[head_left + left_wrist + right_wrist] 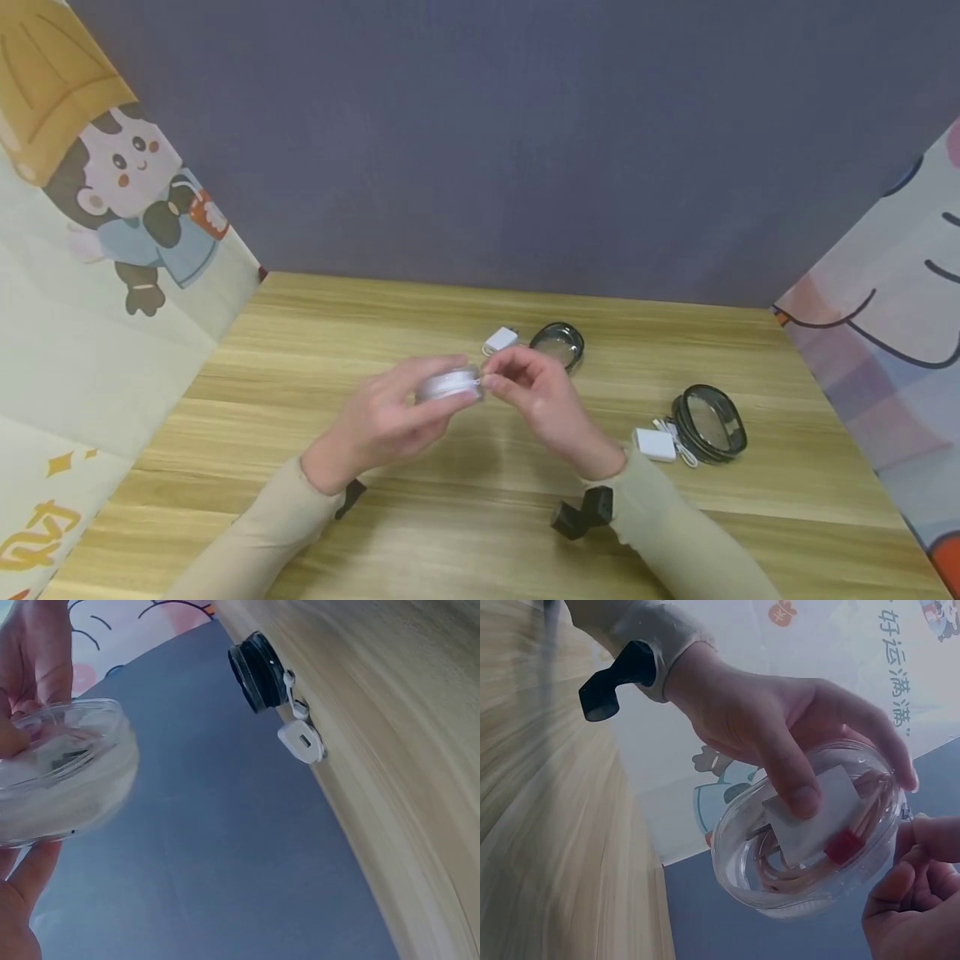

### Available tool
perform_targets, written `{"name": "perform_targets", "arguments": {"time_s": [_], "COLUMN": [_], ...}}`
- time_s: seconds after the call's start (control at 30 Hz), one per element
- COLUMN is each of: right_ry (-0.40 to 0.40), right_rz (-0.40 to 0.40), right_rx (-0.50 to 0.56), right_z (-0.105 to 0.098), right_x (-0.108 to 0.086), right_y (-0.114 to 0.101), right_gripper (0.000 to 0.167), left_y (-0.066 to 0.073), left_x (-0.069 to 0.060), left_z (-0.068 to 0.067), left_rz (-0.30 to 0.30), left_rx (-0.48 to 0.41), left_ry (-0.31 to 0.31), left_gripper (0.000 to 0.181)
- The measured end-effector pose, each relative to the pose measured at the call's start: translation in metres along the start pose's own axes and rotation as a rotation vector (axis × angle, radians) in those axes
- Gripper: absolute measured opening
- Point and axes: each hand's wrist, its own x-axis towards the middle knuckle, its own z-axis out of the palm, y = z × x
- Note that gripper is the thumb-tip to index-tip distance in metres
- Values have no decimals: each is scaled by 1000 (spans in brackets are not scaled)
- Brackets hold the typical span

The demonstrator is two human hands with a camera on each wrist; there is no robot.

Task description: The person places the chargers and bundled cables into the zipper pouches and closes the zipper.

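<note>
My left hand (393, 408) holds a clear oval zip case (450, 383) above the table, thumb on one face and fingers on the other. Through its see-through wall, the right wrist view shows a white charger block (810, 825) and a coiled cable (780, 881) with a red tie (845, 846). At the edge of the case, my right hand (536, 392) pinches a small zipper pull (907, 811) between thumb and forefinger. The fingertips partly cover that pull.
Behind my right hand lie a white charger (500, 340) and a black-rimmed clear case (573, 335) on the wooden table (300, 333). Another black-rimmed case (681, 423) stands farther right, beside a white charger (655, 444) and bundled cable (682, 446). Panels enclose the back and sides.
</note>
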Motion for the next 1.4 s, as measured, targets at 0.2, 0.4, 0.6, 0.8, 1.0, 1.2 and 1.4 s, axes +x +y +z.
{"name": "perform_targets", "arguments": {"time_s": [0.2,0.4,0.6,0.8,1.0,1.2,1.4], "right_ry": [-17,-23,-5,-10,-20,-42,-39], "right_rz": [-24,-33,-29,-18,-13,12,13], "right_rx": [-27,-43,-53,-44,-42,-46,-53], "right_z": [-1,-1,-2,-2,-2,-1,-2], "right_x": [0,0,0,0,1,2,3], "right_y": [3,5,3,4,6,10,12], "right_gripper": [4,4,4,5,5,6,8], "left_y": [-1,-1,-2,-4,-5,-6,-8], "left_x": [1,-1,-1,0,0,-4,-7], "left_z": [1,4,4,5,6,7,7], "left_rz": [20,44,63,98,106,74,24], "left_rx": [-23,-36,-27,-14,-21,-15,-73], "left_ry": [11,84,167,222,242,232,199], "left_gripper": [26,22,17,14,12,14,14]}}
